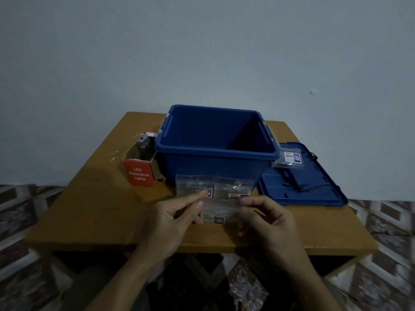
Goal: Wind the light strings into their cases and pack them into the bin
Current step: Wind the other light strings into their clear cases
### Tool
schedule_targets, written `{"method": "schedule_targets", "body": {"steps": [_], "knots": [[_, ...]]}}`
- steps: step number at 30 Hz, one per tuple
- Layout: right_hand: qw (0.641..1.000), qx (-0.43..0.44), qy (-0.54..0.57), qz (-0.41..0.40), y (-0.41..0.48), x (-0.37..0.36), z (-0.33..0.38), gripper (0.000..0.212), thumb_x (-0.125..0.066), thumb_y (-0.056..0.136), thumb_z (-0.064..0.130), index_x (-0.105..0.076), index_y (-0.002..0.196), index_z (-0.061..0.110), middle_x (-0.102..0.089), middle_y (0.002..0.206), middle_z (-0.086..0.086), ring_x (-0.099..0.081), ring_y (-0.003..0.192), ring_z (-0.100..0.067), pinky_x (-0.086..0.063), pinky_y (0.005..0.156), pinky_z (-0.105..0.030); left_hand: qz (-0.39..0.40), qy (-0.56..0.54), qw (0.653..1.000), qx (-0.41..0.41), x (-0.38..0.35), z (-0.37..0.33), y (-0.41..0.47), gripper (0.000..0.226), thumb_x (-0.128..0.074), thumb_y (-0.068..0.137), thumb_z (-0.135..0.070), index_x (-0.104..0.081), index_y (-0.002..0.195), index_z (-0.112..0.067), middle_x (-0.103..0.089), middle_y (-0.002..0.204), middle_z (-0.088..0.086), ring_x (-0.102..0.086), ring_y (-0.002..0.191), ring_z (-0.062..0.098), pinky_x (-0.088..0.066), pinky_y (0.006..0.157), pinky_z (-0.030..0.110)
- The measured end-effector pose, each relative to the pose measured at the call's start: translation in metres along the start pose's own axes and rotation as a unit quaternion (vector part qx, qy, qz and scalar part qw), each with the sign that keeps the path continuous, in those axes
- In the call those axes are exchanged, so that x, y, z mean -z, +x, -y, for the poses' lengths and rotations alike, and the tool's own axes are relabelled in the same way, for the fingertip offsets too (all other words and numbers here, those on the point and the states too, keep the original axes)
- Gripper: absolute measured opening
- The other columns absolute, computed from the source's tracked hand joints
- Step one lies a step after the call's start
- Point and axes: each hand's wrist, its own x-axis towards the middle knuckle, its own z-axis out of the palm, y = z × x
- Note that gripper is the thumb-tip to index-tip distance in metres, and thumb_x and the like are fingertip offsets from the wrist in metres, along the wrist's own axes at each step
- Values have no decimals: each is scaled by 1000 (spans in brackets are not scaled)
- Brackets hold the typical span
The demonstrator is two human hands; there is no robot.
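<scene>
Head view: light-string pouch [214, 215] sits between both grips over the counter [94, 209], left grip [177, 212] pinching its left edge, right grip [267, 216] pinching its right edge. Blue bin [202, 162] stands open just behind.

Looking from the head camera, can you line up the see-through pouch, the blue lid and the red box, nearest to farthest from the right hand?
1. Clear plastic pouch: pinched by the right hand, on its left side.
2. Flat blue plastic lid: lying just beyond the hand, to the right.
3. Red cardboard box: far over on the left.
</scene>
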Motion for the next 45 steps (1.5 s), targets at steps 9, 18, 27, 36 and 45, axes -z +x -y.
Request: {"method": "schedule_targets", "body": {"steps": [9,18,27,36,45], "knots": [[995,46,-84,-14,3,0,3,7,-67,89,17,-73,91,13,-70,71,-11,-65,65,-22,-54,62,-26,-2,-30,1000,-5,-1,-2,0,29,-67,86,-19,-73,114,-19,-76,73,5,-74,76,20,-52,84,15],[989,45,-142,-10,4,-3,2,13,-69,93,20,-66,80,17,-69,76,-4,-64,68,-17,-51,59,-26,-25,-6,999,28,-5,-8,1,12,-73,84,-25,-79,94,-23,-77,86,3,-72,76,20,-58,70,30],[994,-42,-90,-51,14,-12,-2,9,-59,94,5,-60,89,13,-57,68,-6,-52,57,-18,-43,53,-35,30,38,989,137,-7,-19,16,16,-65,93,-15,-76,84,-24,-64,61,-4,-61,60,6,-47,58,11],[993,-72,-76,-57,12,-14,1,10,-59,96,13,-61,88,8,-59,66,-5,-55,53,-15,-46,49,-27,21,4,992,124,-7,-19,10,11,-66,94,-20,-77,94,-24,-68,75,13,-62,63,11,-52,66,19],[994,-39,-97,-30,8,-13,5,13,-63,97,19,-61,90,8,-61,71,-6,-58,55,-14,-50,50,-26,-1,15,993,117,-12,-22,11,14,-66,94,-18,-77,84,-20,-63,60,4,-57,57,7,-47,59,16]]}}
